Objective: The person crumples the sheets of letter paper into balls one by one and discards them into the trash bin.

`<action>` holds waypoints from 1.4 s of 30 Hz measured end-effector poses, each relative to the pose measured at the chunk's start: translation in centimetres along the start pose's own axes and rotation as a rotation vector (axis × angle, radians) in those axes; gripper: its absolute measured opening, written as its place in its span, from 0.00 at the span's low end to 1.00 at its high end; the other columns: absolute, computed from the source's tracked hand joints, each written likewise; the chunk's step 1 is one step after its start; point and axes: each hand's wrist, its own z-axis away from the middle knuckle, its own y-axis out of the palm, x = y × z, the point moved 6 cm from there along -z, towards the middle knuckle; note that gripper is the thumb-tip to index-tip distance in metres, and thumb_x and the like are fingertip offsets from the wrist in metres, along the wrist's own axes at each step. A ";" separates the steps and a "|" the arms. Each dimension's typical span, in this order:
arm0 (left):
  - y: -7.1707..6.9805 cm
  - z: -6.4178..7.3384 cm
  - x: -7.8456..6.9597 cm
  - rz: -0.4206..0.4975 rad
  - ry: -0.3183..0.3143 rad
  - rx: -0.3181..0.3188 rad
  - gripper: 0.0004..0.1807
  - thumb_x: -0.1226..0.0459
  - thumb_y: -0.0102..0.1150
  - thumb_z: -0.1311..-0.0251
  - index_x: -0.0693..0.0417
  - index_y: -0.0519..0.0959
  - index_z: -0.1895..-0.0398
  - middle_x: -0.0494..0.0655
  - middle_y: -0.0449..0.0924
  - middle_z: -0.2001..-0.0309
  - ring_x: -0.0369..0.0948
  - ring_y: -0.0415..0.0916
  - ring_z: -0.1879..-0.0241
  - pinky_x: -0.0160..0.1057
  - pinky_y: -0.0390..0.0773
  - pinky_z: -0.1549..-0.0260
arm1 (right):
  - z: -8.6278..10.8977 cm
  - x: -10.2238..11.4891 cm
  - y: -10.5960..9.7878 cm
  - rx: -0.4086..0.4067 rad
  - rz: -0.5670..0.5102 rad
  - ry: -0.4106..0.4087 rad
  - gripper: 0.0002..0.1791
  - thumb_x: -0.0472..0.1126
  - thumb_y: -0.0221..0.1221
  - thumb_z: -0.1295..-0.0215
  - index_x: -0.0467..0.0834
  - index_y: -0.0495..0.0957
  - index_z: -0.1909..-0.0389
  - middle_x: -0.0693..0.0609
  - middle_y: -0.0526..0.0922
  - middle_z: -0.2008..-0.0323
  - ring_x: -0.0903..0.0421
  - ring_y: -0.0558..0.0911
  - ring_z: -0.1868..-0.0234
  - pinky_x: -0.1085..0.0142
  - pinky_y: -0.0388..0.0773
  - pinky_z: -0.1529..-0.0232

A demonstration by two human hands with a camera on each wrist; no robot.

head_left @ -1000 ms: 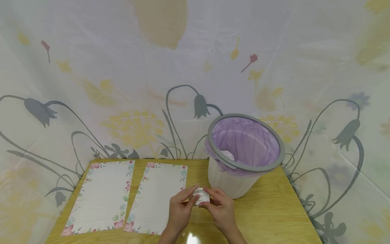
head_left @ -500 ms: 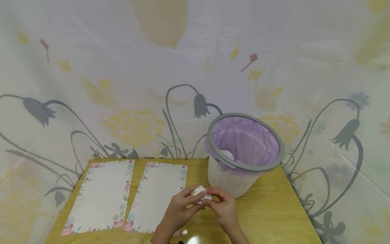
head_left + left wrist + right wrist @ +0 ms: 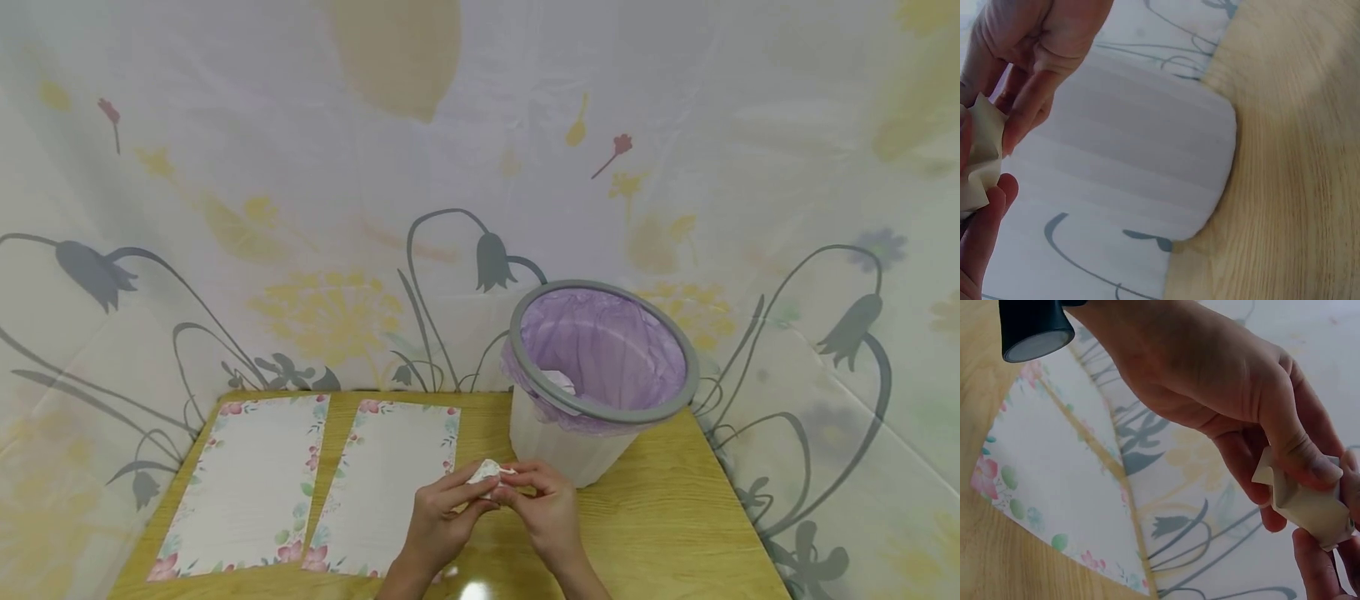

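Between both hands, low in the centre of the head view, is a crumpled piece of white paper (image 3: 486, 472). My left hand (image 3: 441, 518) grips its left side with bent fingers and thumb. On the other side my right hand (image 3: 549, 510) pinches the paper between thumb and fingers. The wrist views show folded, creased faces on the paper (image 3: 1313, 509), partly covered by fingertips. Just behind the right hand stands a white waste bin (image 3: 558, 450) with a grey rim and a purple liner.
Two sheets of floral-bordered paper, a left sheet (image 3: 243, 492) and a right sheet (image 3: 382, 483), lie on the wooden table (image 3: 660, 508). White paper (image 3: 558, 380) shows inside the bin. A flower-printed backdrop (image 3: 337, 208) hangs behind. A dark wrist device (image 3: 1038, 331) sits on my left wrist.
Both hands stay in about the same place. The left fingers have shifted over the paper, and the paper has turned and looks more covered by the fingers.
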 end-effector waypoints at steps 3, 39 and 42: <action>0.0 -0.1 0.0 -0.021 -0.008 -0.011 0.22 0.77 0.75 0.58 0.68 0.85 0.55 0.67 0.81 0.49 0.54 0.84 0.56 0.33 0.83 0.62 | 0.0 0.1 0.0 0.014 -0.021 -0.022 0.10 0.19 0.69 0.54 0.28 0.85 0.67 0.36 0.84 0.62 0.58 0.84 0.57 0.66 0.84 0.63; -0.7 -0.1 1.0 -0.070 -0.161 -0.002 0.20 0.70 0.75 0.52 0.57 0.87 0.52 0.61 0.83 0.49 0.32 0.83 0.69 0.39 0.79 0.49 | -1.0 -2.1 -8.6 -0.106 -0.113 0.111 0.12 0.19 0.59 0.39 0.19 0.76 0.54 0.45 0.86 0.54 0.57 0.84 0.51 0.68 0.80 0.51; -0.8 -0.1 1.0 -0.066 -0.154 -0.006 0.20 0.70 0.75 0.52 0.57 0.87 0.52 0.61 0.83 0.49 0.32 0.83 0.69 0.40 0.79 0.48 | -1.2 -2.1 -10.3 -0.174 -0.111 0.137 0.12 0.19 0.59 0.38 0.20 0.77 0.54 0.47 0.87 0.56 0.57 0.84 0.51 0.69 0.79 0.50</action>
